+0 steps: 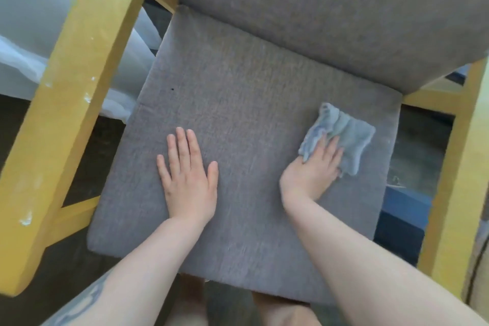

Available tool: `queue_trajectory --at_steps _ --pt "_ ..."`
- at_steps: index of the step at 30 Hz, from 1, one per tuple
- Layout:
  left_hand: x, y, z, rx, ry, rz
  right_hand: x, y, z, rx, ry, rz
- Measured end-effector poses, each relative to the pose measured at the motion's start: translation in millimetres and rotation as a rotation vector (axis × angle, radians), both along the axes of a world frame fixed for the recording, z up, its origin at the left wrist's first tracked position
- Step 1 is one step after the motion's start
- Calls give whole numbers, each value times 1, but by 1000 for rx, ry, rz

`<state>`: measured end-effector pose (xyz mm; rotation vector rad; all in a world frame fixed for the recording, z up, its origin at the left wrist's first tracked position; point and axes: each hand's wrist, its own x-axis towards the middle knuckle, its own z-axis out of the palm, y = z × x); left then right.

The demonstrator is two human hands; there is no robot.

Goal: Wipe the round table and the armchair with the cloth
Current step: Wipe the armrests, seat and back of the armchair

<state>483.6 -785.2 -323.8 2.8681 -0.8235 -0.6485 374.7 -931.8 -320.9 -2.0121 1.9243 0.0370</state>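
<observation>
While the right hand (313, 167) presses down on the crumpled light blue cloth (344, 135), its fingers lie flat and close together on top of the cloth, not curled around it. Part of the cloth bunches up over the fingers on the thumb side. The cloth sits on the right part of the flat grey fabric seat cushion (251, 103) of the armchair with the yellow wooden frame (71, 92).

The left hand (188, 174) lies flat on the middle of the same cushion, palm down, fingers straight and a little spread. It holds nothing. The two hands are apart.

The grey back cushion (330, 8) stands up behind the seat. The left wooden armrest has small chipped spots. A white sheer curtain (31, 42) hangs past it.
</observation>
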Motion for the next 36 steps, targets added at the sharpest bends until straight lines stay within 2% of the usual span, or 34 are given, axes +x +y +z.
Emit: queue_trajectory --at_steps 1,2,4,5,6,7,9,10,11,14,15,16,17,19,21,22,24,26,29,30,31,33,34,35,36 --pt "-2 1 -2 1 -3 -2 8 28 1 42 -26 240" --pt "-2 4 -3 -1 -6 -17 4 54 0 93 -78 602" --pt "2 15 -1 -10 -7 -89 -30 53 -4 89 -124 1242" --pt "5 23 1 -10 -2 -141 -50 33 -9 43 -105 1379" --pt "8 31 3 -7 3 -185 -64 17 -12 -3 -65 1321" --pt "11 40 4 -3 -1 -211 -72 7 -13 -31 -51 1086" --pt "13 55 5 4 -12 -220 -58 30 -7 -38 -46 481" --pt "13 62 5 7 -13 -220 -40 62 -5 -46 -58 349" --pt "12 69 5 8 -15 -226 -25 97 0 -48 -87 394" --pt "13 92 4 15 -20 -324 -39 160 14 -19 -110 1105" --pt "15 101 4 16 -20 -361 -56 152 14 -58 -105 1232" --pt "18 109 5 14 -17 -390 -70 139 12 -117 -86 1236" --pt "20 116 6 18 -9 -411 -80 126 11 -147 -45 1121" --pt "22 127 9 23 12 -433 -81 109 14 -170 27 705" --pt "18 129 9 10 14 -422 -52 127 15 -149 18 376" --pt "15 128 8 5 5 -404 -32 150 16 -97 15 289" --pt "9 124 6 -4 -3 -358 -1 210 23 15 6 356" --pt "5 123 4 -19 5 -330 -1 255 28 83 -13 601" --pt "3 123 3 -38 -9 -308 -73 223 19 -45 7 900" --pt "1 122 4 -48 -20 -292 -106 205 12 -72 47 852" --pt "-3 119 3 -54 -33 -266 -134 188 9 -108 72 676" --pt "-18 110 2 -56 -65 -194 -143 186 13 -126 101 166" --pt "-30 104 2 -50 -64 -180 -129 200 13 -123 113 19" --pt "-40 99 3 -47 -51 -196 -110 217 13 -104 83 19" --pt "-53 94 3 -55 -32 -250 -101 234 13 -69 3 170"
